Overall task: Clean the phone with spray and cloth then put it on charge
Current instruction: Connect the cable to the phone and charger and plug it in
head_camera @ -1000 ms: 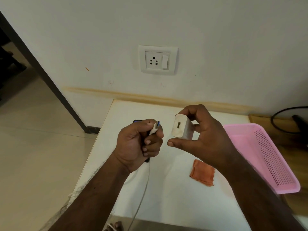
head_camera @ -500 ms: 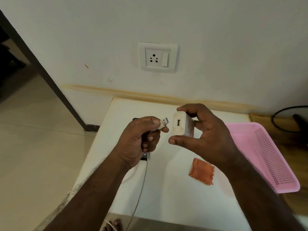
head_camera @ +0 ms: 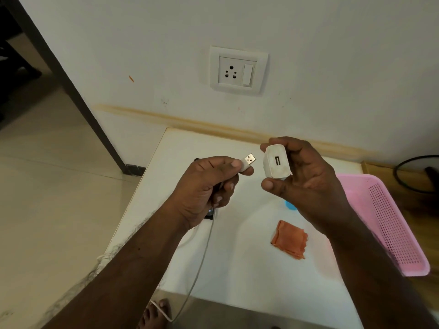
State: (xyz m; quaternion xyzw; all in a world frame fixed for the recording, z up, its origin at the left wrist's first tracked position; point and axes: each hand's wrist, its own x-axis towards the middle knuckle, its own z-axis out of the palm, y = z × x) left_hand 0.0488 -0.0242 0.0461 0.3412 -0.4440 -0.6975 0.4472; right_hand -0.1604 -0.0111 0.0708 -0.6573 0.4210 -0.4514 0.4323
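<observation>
Above the white counter, mid-frame, the left hand pinched a cable plug and the right hand clasped a charger; misaligned, the plug could jam.

body: 2 bare forearms — no sleeves | wrists: unadorned | foot: bare — toes showing

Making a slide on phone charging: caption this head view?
Left hand aims USB plug at charger adapter held in right hand, below wall socket.

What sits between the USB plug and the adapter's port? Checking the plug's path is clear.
Nothing: the head view shows only a bare gap between the USB plug and the adapter.
</observation>
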